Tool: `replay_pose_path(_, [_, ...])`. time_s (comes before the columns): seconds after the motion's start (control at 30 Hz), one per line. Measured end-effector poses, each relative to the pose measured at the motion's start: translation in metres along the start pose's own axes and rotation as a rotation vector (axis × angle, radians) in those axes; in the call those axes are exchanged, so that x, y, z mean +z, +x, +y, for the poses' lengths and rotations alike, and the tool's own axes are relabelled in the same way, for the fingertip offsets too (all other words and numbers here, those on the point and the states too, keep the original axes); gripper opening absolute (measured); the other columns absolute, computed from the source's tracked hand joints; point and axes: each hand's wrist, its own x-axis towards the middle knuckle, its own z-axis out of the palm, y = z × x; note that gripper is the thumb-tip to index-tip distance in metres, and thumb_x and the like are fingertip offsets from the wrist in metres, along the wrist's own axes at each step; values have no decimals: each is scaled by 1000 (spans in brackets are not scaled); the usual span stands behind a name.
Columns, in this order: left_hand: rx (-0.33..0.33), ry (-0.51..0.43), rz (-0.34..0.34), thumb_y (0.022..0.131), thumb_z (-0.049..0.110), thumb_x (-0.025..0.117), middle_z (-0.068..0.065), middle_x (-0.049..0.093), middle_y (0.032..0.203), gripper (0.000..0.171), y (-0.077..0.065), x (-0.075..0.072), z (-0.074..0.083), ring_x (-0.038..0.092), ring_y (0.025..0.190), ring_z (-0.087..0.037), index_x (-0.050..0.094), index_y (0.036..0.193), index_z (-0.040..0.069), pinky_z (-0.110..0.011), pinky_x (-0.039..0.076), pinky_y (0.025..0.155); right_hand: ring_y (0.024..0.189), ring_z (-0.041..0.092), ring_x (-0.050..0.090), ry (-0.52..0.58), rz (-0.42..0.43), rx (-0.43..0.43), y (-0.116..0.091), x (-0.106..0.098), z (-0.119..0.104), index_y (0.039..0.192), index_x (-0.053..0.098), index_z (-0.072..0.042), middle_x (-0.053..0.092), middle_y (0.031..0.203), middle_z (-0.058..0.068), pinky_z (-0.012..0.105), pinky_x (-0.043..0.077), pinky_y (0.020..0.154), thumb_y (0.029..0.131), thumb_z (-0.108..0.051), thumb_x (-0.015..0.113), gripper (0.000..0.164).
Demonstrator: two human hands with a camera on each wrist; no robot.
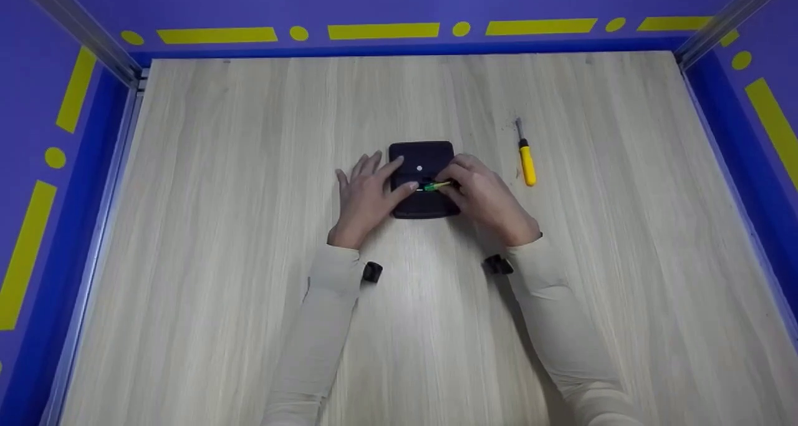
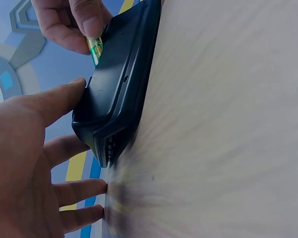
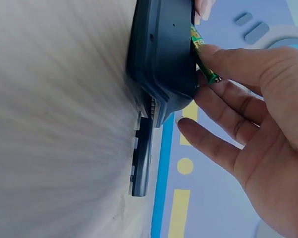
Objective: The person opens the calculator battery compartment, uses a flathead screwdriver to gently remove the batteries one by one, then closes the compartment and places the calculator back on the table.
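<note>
A black plastic device (image 1: pixel 424 154) lies on the table with a slot in its upper face and a round pale spot above the slot. My right hand (image 1: pixel 483 192) pinches a green and yellow battery (image 1: pixel 434 186) at the slot, between thumb and fingers. The battery (image 3: pixel 202 54) shows at the device's top edge in the right wrist view. My left hand (image 1: pixel 368 195) rests against the device's left side, thumb on the upper face near the slot, other fingers fairly straight and spread. A flat black cover with tabs (image 3: pixel 143 163) lies beside the device.
To the right of the device lies a screwdriver with a yellow handle (image 1: pixel 527 164), its shaft pointing away. Tiny dark specks (image 1: pixel 510 125) are by its tip. The wood-patterned table (image 1: pixel 249 151) is bordered by blue and yellow panels (image 1: pixel 383 32).
</note>
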Motion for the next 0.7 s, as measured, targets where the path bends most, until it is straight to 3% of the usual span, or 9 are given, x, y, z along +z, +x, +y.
replay_pose_path(0.7, [-1,-31,-11,102,62,62,-18,33,170,70,-1,-2,1,19,160,-39,52,160,23,-75,-1,122,97,27,61,-25,51,-37,-1,-3,6,108,75,0,66,105,11,41,57,86,97,1,77,12])
